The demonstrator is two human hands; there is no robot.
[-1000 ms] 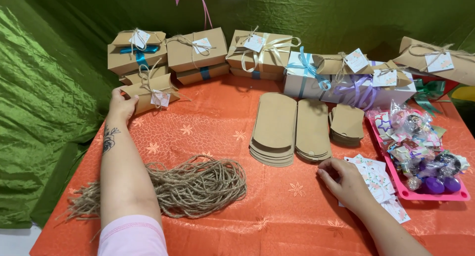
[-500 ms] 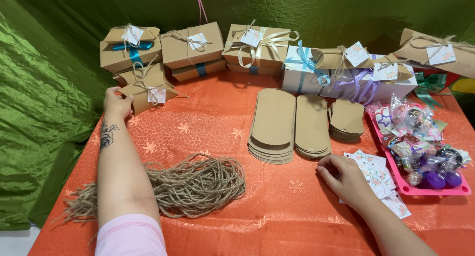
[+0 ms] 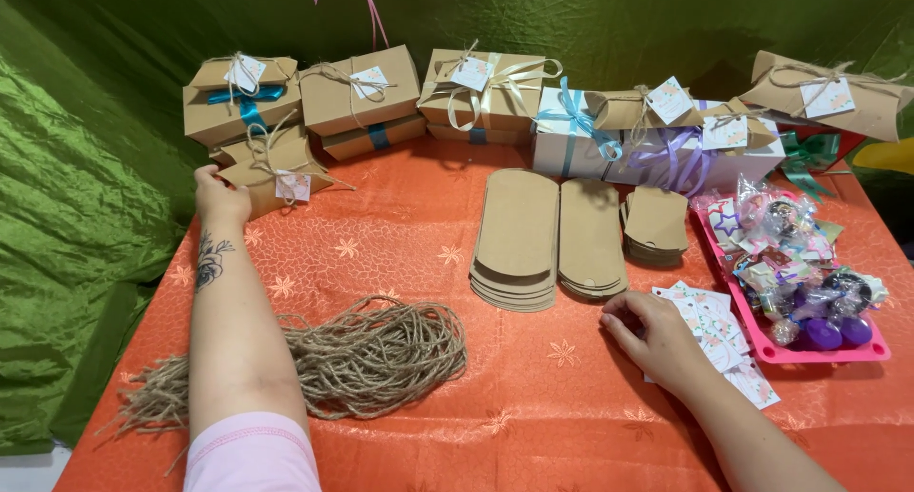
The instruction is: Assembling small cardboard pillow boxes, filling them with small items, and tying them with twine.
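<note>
The left hand [image 3: 221,195] grips the end of a tied kraft pillow box [image 3: 274,173] at the far left of the orange counter [image 3: 400,235]. The right hand [image 3: 657,338] rests with fingers loosely curled on the small printed tags [image 3: 719,325], beside the pink tray [image 3: 762,344].

shiny green fabric backdrop [image 3: 86,168] draped across the top and left, table under an orange floral-patterned tablecloth [image 3: 400,235], soft even light

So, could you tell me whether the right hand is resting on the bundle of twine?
No, the right hand lies on the paper tags, apart from the twine bundle.
</note>
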